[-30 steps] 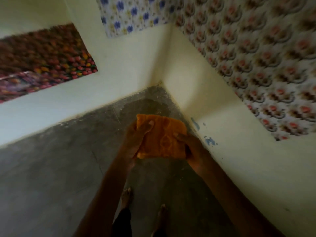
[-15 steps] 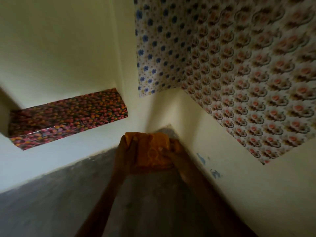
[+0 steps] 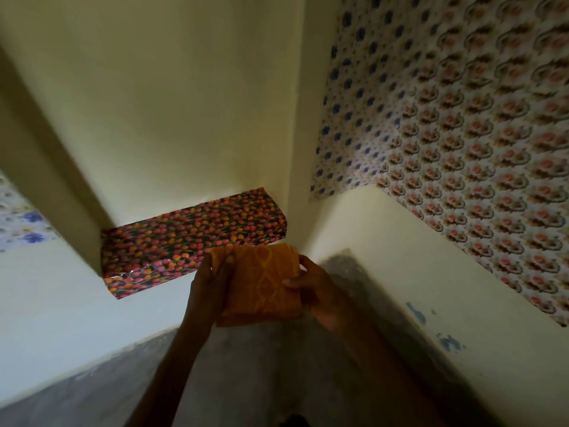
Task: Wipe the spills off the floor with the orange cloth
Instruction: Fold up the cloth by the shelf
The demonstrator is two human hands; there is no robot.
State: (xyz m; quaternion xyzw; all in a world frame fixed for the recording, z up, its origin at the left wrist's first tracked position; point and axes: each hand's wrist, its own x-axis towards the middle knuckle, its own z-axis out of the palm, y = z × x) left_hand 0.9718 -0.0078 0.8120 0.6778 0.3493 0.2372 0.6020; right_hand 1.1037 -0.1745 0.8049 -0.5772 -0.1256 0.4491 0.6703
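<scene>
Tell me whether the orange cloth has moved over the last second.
Yes. The orange cloth lay below the floor corner earlier. Now it sits higher and to the left of that corner, overlapping the tulip-papered ledge.

Behind the folded orange patterned cloth [image 3: 261, 283], most fingers of the left hand [image 3: 205, 289] and right hand [image 3: 320, 291] are hidden; both forearms run off the bottom edge.

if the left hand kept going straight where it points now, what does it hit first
Probably the floral-papered niche ledge: the left hand, holding the orange cloth, points forward toward it. Depth is unclear, so this is a guess.
</scene>
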